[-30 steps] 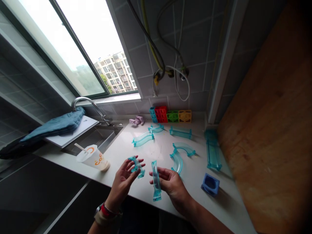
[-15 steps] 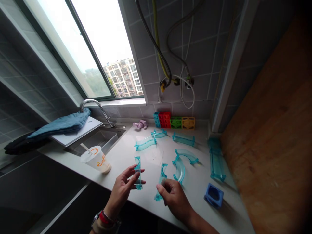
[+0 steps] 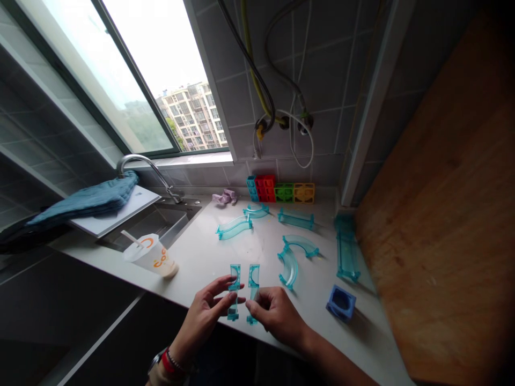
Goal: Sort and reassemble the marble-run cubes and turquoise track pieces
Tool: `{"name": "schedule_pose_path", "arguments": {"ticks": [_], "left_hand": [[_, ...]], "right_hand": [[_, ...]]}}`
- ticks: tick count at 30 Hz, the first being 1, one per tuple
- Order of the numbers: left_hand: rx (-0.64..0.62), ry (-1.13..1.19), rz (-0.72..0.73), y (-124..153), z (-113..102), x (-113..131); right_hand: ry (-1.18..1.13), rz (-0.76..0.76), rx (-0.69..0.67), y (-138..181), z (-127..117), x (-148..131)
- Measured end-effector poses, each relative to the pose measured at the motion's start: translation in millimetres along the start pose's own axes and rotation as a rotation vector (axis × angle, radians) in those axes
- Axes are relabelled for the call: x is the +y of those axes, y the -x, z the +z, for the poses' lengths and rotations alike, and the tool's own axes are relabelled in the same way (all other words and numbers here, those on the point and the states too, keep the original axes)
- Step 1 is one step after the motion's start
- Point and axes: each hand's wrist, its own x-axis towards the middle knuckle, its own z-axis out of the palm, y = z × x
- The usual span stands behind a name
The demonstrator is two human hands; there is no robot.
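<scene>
Near the front edge of the white counter (image 3: pixel 261 249), my left hand (image 3: pixel 209 313) pinches a short clear-blue track piece (image 3: pixel 234 279) held upright. My right hand (image 3: pixel 276 316) pinches a second short clear-blue track piece (image 3: pixel 253 277) right beside it. The two pieces stand parallel, a small gap between them, just above the counter. More clear-blue track pieces lie beyond: a wavy one (image 3: pixel 234 228), two curved ones (image 3: pixel 292 257), a straight one (image 3: pixel 296 219) and a long one (image 3: pixel 346 249) by the right wall.
A blue cube block (image 3: pixel 341 303) sits at the right front. Coloured cube blocks (image 3: pixel 281 190) line the back wall. A paper cup with a straw (image 3: pixel 151 257) stands by the sink (image 3: pixel 161 225); a blue cloth (image 3: pixel 86 198) lies on a board. A wooden panel (image 3: pixel 442 214) bounds the right.
Both hands turned their track pieces upright and brought them together side by side; a second ago the pieces were tilted and farther apart. The head camera shifted slightly.
</scene>
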Motion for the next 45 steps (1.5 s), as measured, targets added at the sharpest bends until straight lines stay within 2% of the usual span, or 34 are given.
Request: {"name": "schedule_pose_path", "arguments": {"ticks": [19, 45], "left_hand": [[-0.002, 0.028, -0.024, 2.7, -0.4, -2.3], [-0.004, -0.011, -0.029, 1.8, 9.6, 4.1]], "right_hand": [[0.042, -0.017, -0.037, 2.6, -2.1, -3.9], [0.036, -0.026, -0.061, 4.2, -3.4, -3.1]]}}
